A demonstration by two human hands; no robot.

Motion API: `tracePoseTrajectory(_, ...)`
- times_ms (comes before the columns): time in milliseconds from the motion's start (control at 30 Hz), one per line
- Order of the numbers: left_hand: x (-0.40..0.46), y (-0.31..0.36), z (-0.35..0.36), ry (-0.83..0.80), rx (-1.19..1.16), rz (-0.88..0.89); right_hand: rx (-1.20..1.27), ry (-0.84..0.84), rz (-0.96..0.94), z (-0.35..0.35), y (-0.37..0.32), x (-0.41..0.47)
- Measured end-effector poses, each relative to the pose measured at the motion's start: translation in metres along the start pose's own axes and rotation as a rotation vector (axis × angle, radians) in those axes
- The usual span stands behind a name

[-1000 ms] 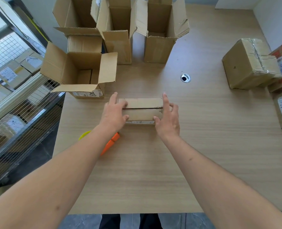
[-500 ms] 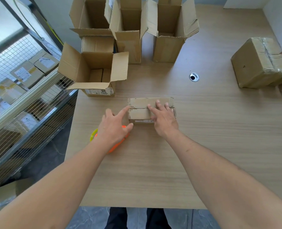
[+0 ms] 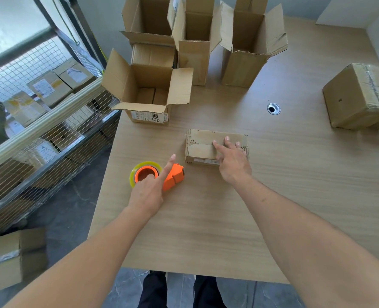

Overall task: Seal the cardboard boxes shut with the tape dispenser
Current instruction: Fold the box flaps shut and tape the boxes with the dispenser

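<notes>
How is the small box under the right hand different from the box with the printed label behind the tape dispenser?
The small box has its flaps folded shut; the labelled box stands open with flaps spread. The small box is lower and flatter, the labelled box taller. The right hand presses the small box; nothing touches the labelled box. Both are brown cardboard.

- A light wood-grain table [image 3: 206, 230] bore everything.
- A small closed cardboard box [image 3: 203, 144] lay mid-table.
- An orange tape dispenser [image 3: 173, 177] lay near it.
- Open cardboard boxes [image 3: 148, 90] stood behind.
- A taped box [image 3: 357, 96] sat at the right edge.
</notes>
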State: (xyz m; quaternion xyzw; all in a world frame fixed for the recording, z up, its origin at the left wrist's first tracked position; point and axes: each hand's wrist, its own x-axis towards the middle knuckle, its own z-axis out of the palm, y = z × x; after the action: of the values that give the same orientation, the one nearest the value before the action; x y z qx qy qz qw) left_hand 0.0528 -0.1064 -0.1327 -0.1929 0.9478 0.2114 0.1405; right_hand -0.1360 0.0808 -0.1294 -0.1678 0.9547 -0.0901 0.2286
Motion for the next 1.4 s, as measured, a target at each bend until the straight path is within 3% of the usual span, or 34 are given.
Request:
tracePoseTrajectory(267, 0.009, -0.018, -0.034, 0.223, -0.009, 0.48, 0.016, -0.014, -0.029, 0.009, -0.001, -0.01)
tracePoseTrajectory(400, 0.018, 0.0, -0.054, 0.258, -0.018, 0.592, -0.008, 0.023, -0.11, 0.018, -0.004, -0.03)
tracePoseTrajectory(600, 0.033, 0.021, -0.06, 0.172, -0.008, 0.607, 0.114, 0.113, -0.134, 0.029, 0.004, -0.056)
tracePoseTrajectory(833, 0.042, 0.028, -0.055, 0.038, -0.001, 0.5, 0.508, -0.001, -0.056, 0.013, 0.014, -0.044)
tracePoseTrajectory(1033, 0.042, 0.029, -0.057, 0.011, -0.021, 0.484, 0.496, -0.044, -0.089, -0.004, 0.024, -0.05)
tracePoseTrajectory(1233, 0.042, 0.034, -0.057, 0.017, 0.02, 0.493, 0.48, 0.037, -0.173, 0.0, 0.019, -0.044)
tracePoseTrajectory(1400, 0.043, 0.035, -0.057, -0.001, 0.044, 0.489, 0.496, 0.138, -0.133, 0.005, 0.017, -0.041)
